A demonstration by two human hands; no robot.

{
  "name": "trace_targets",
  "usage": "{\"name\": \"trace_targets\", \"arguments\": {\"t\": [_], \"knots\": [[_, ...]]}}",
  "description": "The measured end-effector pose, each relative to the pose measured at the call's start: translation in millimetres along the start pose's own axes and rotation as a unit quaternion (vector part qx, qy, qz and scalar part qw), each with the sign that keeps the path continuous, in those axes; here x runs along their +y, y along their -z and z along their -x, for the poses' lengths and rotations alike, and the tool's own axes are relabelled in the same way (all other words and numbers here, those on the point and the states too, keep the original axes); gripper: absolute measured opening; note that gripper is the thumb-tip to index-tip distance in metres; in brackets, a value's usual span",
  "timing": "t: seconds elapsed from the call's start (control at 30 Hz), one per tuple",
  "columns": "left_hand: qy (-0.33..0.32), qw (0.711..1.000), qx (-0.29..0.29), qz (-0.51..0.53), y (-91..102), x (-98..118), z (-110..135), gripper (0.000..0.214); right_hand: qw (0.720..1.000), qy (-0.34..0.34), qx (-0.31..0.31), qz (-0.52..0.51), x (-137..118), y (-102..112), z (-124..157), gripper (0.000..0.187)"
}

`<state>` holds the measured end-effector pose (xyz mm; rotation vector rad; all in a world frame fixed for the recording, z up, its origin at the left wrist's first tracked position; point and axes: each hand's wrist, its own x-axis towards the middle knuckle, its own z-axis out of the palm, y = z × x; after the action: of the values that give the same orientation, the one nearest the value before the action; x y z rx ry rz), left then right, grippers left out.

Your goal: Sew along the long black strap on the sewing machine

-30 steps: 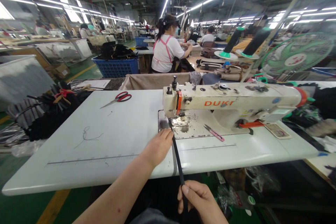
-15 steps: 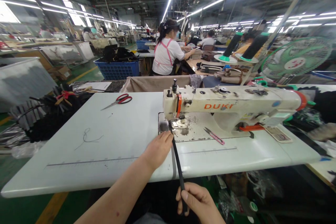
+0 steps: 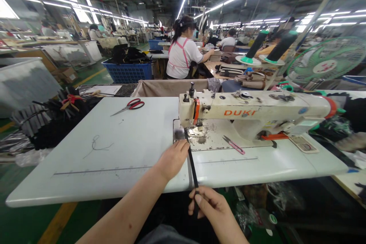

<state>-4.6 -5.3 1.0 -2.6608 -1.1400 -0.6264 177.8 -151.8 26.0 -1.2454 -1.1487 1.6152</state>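
A narrow black strap (image 3: 193,167) runs from the presser foot of the white sewing machine (image 3: 251,108) toward me and over the table's front edge. My left hand (image 3: 174,159) lies on the table just in front of the needle area, its fingers together and pressing on the strap's left side. Just off the table edge, my right hand (image 3: 208,204) pinches the strap between thumb and fingers. The strap is taut between both hands, and its far end is hidden under the presser foot.
Red-handled scissors (image 3: 134,104) and a loose thread (image 3: 95,145) lie on the left tabletop. Pink thread snips (image 3: 234,145) rest on the machine bed. A bundle of dark strips (image 3: 45,122) stands at left, a fan (image 3: 326,65) at right. A co-worker (image 3: 183,53) sits ahead.
My right hand has moved up toward the table edge, and the strap between my hands is shorter. My left hand stays nearly in place. The view has shifted slightly.
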Motion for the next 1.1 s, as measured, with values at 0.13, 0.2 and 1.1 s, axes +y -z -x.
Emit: {"name": "trace_targets", "arguments": {"t": [0.13, 0.2, 1.1], "knots": [[0.008, 1.0, -0.001, -0.002, 2.2, 1.7, -1.1, 0.019, 0.999, -0.023, -0.028, -0.014, -0.2, -1.1, 5.9, 0.054], [0.006, 1.0, -0.002, -0.002, 3.0, 2.1, -1.0, 0.018, 0.999, -0.027, -0.038, -0.012, -0.2, -0.5, 8.7, 0.054], [0.001, 1.0, 0.013, 0.008, -0.6, 0.3, 1.5, 0.023, 0.999, -0.027, -0.033, -0.026, 7.9, 6.9, 13.1, 0.054]]}}
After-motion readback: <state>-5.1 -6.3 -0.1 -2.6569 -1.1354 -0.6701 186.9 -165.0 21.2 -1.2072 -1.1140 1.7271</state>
